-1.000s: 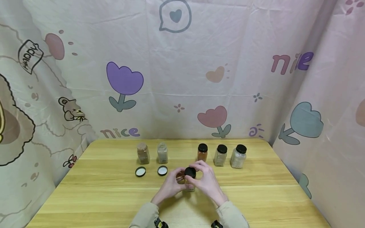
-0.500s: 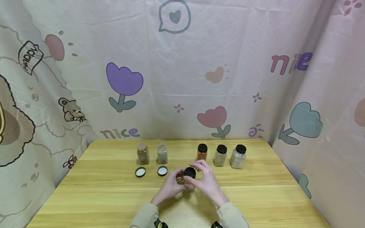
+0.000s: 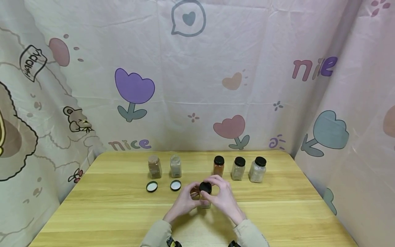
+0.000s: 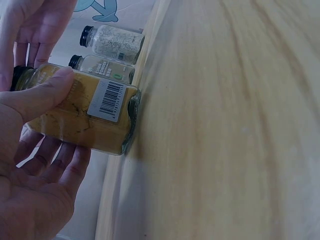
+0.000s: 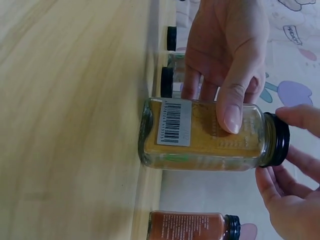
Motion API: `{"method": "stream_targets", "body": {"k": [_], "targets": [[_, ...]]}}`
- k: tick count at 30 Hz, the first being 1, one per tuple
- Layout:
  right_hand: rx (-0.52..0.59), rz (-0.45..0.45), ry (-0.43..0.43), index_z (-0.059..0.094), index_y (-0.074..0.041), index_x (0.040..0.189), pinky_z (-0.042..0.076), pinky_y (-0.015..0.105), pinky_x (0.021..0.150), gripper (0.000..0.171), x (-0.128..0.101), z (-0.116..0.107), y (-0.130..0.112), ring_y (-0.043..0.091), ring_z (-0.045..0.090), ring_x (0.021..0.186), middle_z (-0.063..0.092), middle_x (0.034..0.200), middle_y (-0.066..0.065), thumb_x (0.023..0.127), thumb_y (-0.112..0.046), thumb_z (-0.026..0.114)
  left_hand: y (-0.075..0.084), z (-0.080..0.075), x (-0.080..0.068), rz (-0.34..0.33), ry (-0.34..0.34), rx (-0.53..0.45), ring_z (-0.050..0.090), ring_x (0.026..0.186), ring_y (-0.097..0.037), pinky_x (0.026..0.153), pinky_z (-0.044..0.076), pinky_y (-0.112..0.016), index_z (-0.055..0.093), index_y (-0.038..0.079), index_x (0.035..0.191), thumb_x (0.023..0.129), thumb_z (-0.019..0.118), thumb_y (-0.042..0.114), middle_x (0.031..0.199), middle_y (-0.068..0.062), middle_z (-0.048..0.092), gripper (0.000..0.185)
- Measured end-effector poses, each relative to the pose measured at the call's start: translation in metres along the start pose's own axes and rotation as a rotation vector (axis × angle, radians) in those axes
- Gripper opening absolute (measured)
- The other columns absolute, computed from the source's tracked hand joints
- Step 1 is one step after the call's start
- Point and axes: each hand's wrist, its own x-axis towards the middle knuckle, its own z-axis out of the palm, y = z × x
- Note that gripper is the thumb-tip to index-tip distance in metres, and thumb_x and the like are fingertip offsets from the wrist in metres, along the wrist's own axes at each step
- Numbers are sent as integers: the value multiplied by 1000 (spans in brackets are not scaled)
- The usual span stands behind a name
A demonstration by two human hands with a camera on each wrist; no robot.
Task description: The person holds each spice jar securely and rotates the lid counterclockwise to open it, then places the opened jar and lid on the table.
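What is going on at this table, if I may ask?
A person's left hand grips a jar of yellow-brown powder while the right hand pinches its black lid, which is on. Farther back, two open jars stand on the left, their lids in front of them, and three capped jars stand on the right.

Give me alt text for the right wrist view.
The left hand grips a glass jar of yellow-brown powder while the right hand pinches its black lid. A capped reddish jar stands partly in view on the wooden table.
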Motion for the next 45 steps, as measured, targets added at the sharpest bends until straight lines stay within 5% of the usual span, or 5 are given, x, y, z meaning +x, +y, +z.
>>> {"method": "stream_targets", "body": {"k": [6,14,26,36,45], "targets": [[0,1,-21,73,-7,113,57,34,95,37,-1,-1,0,19,68,104,69,115,2,77,-7,83,1,1,0,11,-1,-7,66,113,-35,103,56,-34,63,-4,120,78,85,6,118,-22,67,49],[-18,73,50,74,-4,109,54,36,83,44,-2,1,0,21,62,92,66,101,-2,70,-18,91,1,1,-1,-12,3,-6,65,115,-37,103,56,-31,63,-2,117,77,86,8,118,-20,67,47],[-4,-49,-38,74,-5,113,57,34,95,36,-1,-1,1,19,67,104,70,115,3,78,-3,79,1,1,0,12,14,23,65,113,-36,102,57,-35,63,-2,121,78,85,4,119,-21,67,48],[-18,99,41,74,-11,109,52,28,88,41,-1,0,-1,15,62,97,66,104,-5,73,-20,90,2,0,-1,-25,6,17,64,118,-37,104,55,-33,62,1,120,78,86,10,120,-19,66,49],[-1,86,26,76,-11,104,55,30,84,32,0,0,-1,12,62,92,68,102,-4,74,-12,88,1,0,-1,-16,10,24,64,118,-39,104,55,-36,62,0,120,78,86,10,121,-20,66,49]]}}
